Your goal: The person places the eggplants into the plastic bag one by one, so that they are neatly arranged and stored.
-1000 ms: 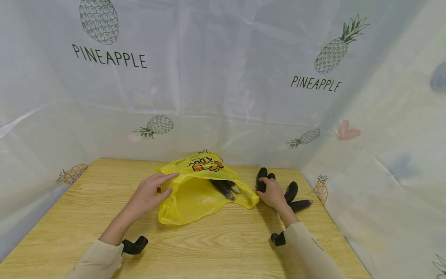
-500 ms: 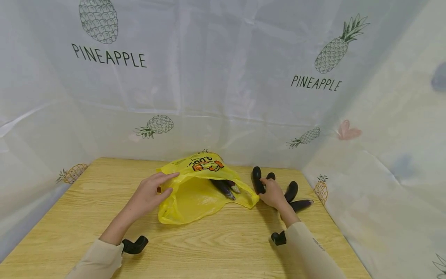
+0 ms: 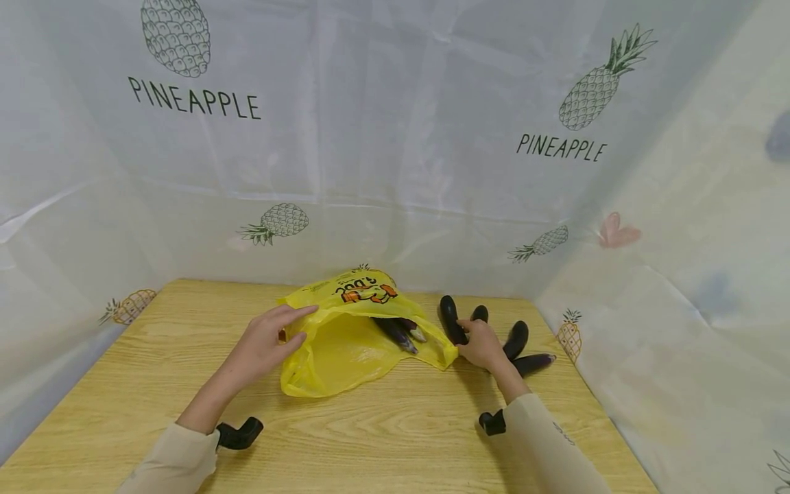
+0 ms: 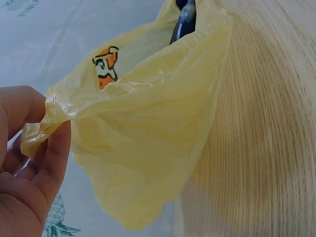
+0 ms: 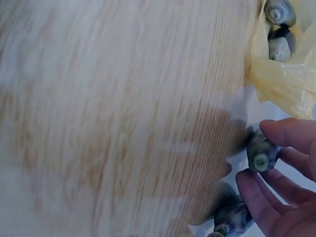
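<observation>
My left hand point(image 3: 262, 346) pinches the rim of a yellow plastic bag point(image 3: 345, 350) at its left side. In the left wrist view a flap of the bag point(image 4: 143, 148) shows caught between the fingers. The bag lies on its side, mouth toward me, with dark eggplants point(image 3: 393, 333) inside, stem ends outward. Right of the bag, my right hand point(image 3: 483, 345) holds a dark eggplant point(image 3: 450, 315) near its stem end. The right wrist view shows thumb and fingers around that eggplant's greenish stem end point(image 5: 261, 155).
Further eggplants lie to the right, one behind my right hand point(image 3: 479, 313), another upright-leaning one point(image 3: 517, 337) and one pointing right point(image 3: 537, 362). A pineapple-print sheet point(image 3: 395, 158) hangs behind the wooden table point(image 3: 370, 439). Black fittings point(image 3: 239, 433) sit at the wrists.
The eggplant in my right hand has swung left, its far end tilting toward the bag and away from the eggplant behind. My left hand and the bag have barely moved.
</observation>
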`<action>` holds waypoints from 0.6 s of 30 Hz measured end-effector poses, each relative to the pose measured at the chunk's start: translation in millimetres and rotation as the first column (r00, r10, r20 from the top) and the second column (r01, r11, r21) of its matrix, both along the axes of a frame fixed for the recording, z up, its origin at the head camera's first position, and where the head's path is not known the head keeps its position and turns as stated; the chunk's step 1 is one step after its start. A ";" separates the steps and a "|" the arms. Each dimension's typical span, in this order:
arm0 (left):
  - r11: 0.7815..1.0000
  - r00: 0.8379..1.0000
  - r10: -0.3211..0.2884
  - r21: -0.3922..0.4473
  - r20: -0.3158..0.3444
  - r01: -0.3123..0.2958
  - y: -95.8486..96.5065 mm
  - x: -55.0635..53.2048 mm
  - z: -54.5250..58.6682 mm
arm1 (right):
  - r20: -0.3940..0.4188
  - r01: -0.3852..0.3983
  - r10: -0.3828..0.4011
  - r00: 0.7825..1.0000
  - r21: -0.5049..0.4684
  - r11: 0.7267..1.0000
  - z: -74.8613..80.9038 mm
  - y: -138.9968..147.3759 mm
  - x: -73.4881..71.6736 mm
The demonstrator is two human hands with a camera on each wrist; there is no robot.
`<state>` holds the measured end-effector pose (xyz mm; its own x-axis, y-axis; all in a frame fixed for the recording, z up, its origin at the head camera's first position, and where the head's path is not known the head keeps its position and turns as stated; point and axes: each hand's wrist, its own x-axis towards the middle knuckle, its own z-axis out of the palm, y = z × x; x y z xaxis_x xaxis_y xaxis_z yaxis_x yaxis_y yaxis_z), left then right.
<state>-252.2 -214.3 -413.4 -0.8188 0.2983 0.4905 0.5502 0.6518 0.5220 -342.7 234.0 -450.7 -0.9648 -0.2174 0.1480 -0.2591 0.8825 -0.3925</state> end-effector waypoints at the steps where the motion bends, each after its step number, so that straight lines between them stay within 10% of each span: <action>1: 1.000 1.000 0.000 -0.001 -0.001 0.000 0.2 0.1 0.1 | -0.001 0.001 -0.001 1.000 -0.001 1.000 -0.1 0.2 0.1; 18: 1.000 1.000 -0.003 -0.001 -0.004 0.003 -0.6 -0.7 -2.5 | 0.098 0.015 -0.017 0.995 0.020 1.000 8.4 5.4 6.6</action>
<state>-252.9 -215.0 -415.8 -0.8159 0.3015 0.4933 0.5542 0.6509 0.5189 -336.1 239.4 -442.3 -0.9778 -0.2041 0.0479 -0.2061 0.8939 -0.3981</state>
